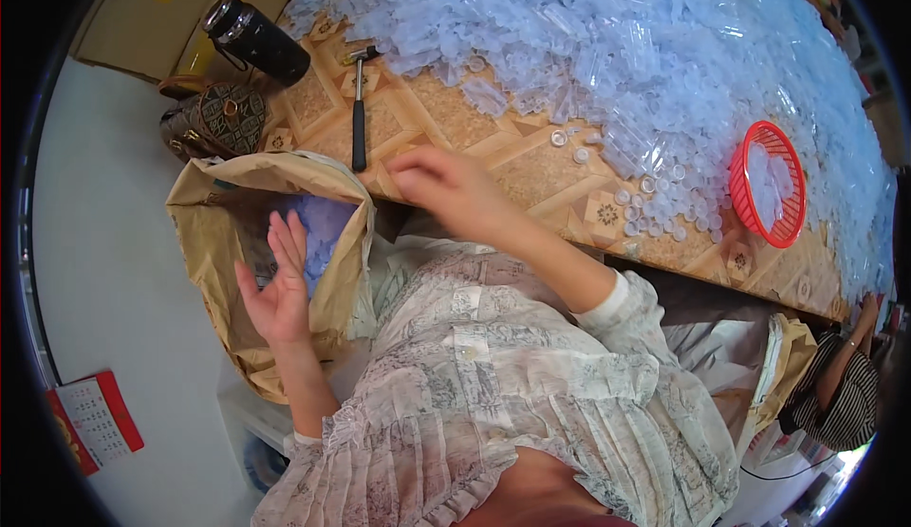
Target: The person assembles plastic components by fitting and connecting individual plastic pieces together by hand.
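My left hand (pixel 281 301) is over the mouth of a brown paper sack (pixel 228 323), palm up with its fingers stretched out and nothing in it. Inside the sack lie bluish clear plastic pieces (pixel 327 228), partly hidden by the hand and the sack's wall. My right hand (pixel 451 190) is above the table's near edge, just right of the sack. Its fingers look bent and smeared by motion, so whether they hold anything is unclear. A hammer (pixel 359 119) with a black handle lies on the table near that hand.
A large heap of clear plastic pieces (pixel 588 43) covers much of the patterned table (pixel 512 171). Small round caps (pixel 669 204) lie near a red basket (pixel 769 185). A black flask (pixel 256 38) and brown handbag (pixel 213 119) stand at left. Another person's arm (pixel 845 356) shows at right.
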Action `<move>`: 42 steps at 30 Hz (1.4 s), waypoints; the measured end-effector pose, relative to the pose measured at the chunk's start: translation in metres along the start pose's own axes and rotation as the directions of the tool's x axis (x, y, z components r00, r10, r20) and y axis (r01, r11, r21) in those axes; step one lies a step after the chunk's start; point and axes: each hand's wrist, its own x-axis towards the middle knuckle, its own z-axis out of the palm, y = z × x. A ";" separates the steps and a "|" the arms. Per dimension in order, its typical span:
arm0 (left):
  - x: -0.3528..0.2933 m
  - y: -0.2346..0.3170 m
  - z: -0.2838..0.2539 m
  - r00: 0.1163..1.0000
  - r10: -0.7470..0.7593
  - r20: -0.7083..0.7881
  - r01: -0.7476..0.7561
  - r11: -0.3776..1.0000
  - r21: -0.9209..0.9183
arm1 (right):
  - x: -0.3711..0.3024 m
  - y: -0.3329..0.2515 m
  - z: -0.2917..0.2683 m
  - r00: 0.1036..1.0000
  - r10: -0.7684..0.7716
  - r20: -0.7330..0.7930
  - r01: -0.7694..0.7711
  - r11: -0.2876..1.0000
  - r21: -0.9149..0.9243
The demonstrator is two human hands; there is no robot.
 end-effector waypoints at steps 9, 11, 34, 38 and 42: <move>0.154 -0.161 -0.041 0.881 -0.381 0.280 -0.471 -0.761 0.447 | -0.066 0.020 -0.083 0.783 0.202 -0.589 -0.257 0.966 -0.010; 0.173 -0.171 -0.051 0.854 -0.414 0.314 -0.476 -0.866 0.152 | -0.079 0.028 -0.092 0.737 0.028 -0.675 -0.225 0.952 -0.206; 0.198 -0.201 -0.053 0.783 -0.613 -0.109 0.191 0.071 0.979 | -0.048 0.036 -0.086 0.874 -0.161 -0.459 -0.379 0.366 -0.850; 0.210 -0.189 -0.058 0.677 -0.728 -0.106 0.425 0.270 0.864 | -0.046 0.036 -0.086 0.876 -0.169 -0.451 -0.370 0.363 -0.855; 0.214 -0.187 -0.056 0.692 -0.720 -0.049 0.339 0.265 0.903 | -0.047 0.029 -0.088 0.871 -0.190 -0.453 -0.345 0.419 -0.840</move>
